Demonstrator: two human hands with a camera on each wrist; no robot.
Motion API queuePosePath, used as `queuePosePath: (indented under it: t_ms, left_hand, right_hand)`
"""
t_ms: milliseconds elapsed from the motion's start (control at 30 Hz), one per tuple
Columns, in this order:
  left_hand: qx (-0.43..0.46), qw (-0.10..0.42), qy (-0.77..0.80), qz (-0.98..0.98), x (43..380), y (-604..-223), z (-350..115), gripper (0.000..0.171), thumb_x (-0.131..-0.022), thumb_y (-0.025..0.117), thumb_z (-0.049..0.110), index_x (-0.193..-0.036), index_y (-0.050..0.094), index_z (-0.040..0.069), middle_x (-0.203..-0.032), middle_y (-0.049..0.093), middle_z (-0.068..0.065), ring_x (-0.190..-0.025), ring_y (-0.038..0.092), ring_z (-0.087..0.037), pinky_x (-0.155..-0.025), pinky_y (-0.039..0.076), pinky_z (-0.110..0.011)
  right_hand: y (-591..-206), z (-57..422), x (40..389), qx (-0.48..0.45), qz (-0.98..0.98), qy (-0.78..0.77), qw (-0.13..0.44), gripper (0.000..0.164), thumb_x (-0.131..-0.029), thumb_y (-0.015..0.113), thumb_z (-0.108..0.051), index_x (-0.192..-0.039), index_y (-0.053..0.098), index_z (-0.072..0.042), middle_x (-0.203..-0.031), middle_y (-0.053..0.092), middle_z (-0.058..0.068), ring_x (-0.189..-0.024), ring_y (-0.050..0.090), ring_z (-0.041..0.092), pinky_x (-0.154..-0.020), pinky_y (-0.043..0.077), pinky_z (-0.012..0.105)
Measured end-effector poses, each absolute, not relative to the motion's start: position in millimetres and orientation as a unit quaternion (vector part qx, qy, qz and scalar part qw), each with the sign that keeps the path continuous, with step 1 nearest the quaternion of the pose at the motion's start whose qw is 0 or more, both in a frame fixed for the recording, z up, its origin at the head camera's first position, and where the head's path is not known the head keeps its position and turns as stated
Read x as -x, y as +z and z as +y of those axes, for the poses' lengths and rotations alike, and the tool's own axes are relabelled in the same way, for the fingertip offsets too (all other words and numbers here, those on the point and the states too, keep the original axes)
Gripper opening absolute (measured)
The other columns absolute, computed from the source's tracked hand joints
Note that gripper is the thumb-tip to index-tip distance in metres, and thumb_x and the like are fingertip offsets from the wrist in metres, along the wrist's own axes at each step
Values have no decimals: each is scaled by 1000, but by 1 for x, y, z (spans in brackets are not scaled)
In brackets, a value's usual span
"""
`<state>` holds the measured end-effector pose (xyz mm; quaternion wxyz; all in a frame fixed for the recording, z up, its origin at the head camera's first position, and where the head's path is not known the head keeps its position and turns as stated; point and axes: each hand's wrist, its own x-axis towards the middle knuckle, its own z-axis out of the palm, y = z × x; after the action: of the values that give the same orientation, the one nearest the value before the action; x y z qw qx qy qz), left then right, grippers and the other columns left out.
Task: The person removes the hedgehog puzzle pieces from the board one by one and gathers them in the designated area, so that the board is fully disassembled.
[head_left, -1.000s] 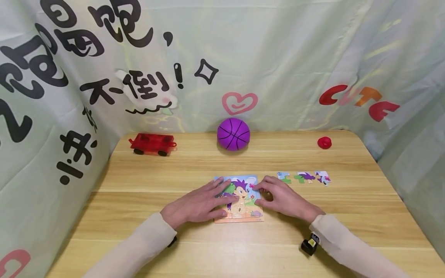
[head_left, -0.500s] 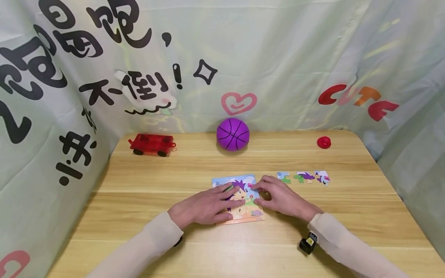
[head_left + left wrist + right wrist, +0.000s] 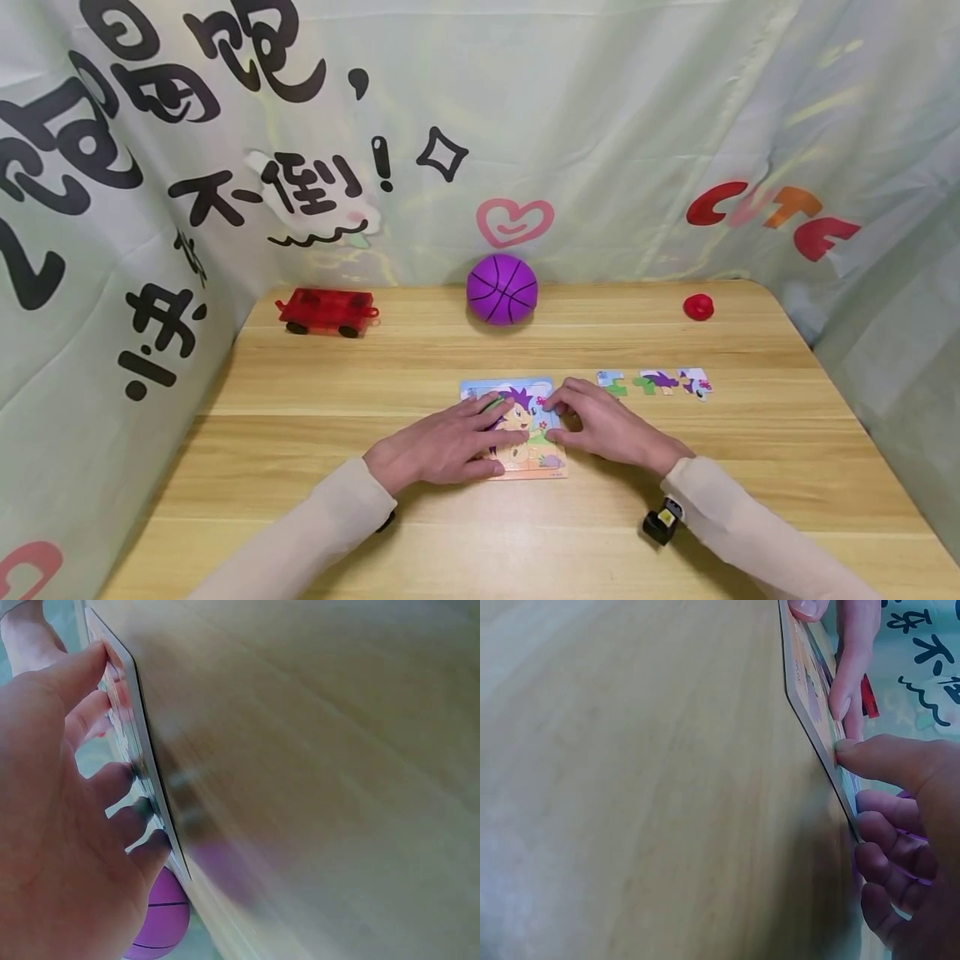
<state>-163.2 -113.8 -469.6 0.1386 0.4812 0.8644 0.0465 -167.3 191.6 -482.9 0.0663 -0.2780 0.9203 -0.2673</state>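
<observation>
A jigsaw puzzle board with a purple-haired cartoon hedgehog lies flat on the wooden table. My left hand rests across its left part with fingers spread, hiding some of the picture. In the left wrist view, its fingertips touch the board's face. At the board's right edge is my right hand, fingers bent. The right wrist view has the right thumb on the board's face, with the other fingers along its edge. Several loose puzzle pieces lie in a row beyond the right hand.
A purple ball stands at the back middle of the table. A red toy wagon is at the back left, and a small red object at the back right. A printed curtain encloses the back and sides.
My left hand has slid a little to the right over the board. The board tilted slightly midway and is now straighter again. My right hand has barely moved.
</observation>
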Motion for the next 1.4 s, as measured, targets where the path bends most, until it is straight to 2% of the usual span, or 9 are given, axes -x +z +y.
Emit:
queuePosePath:
  t_ms: [300, 900, 1167, 1400]
  left_hand:
    - [-471, 164, 48, 865, 164, -468, -114, 56, -116, 44, 52, -171, 37, 40, -184, 17, -9, -171, 13, -34, -137, 24, -53]
    - [-477, 171, 48, 860, 166, -472, -117, 55, -117, 41, 52, -171, 31, 46, -185, 9, -7, -172, 7, -33, -138, 19, -54]
    - [-479, 167, 47, 861, 165, -471, -117, 55, -117, 42, 52, -171, 33, 45, -185, 11, -9, -172, 8, -35, -138, 20, -55]
    - [-481, 170, 49, 859, 165, -471, -116, 53, -117, 41, 50, -170, 34, 46, -184, 12, -11, -171, 10, -37, -137, 21, -58]
  right_hand:
    - [-479, 190, 171, 282, 915, -274, 92, 35, -96, 86, -29, -123, 72, -11, -109, 66, -4, -98, 59, 9, -89, 59, 31]
    - [-477, 188, 174, 270, 912, -287, 110, 34, -95, 87, -28, -119, 71, -12, -105, 64, -4, -94, 56, 10, -84, 55, 27]
    - [-477, 186, 176, 265, 906, -306, 122, 33, -93, 87, -24, -115, 66, -13, -104, 61, -2, -93, 55, 13, -81, 53, 26]
    - [-479, 187, 175, 267, 906, -308, 117, 35, -93, 88, -25, -118, 67, -12, -105, 62, -2, -94, 55, 12, -83, 54, 26]
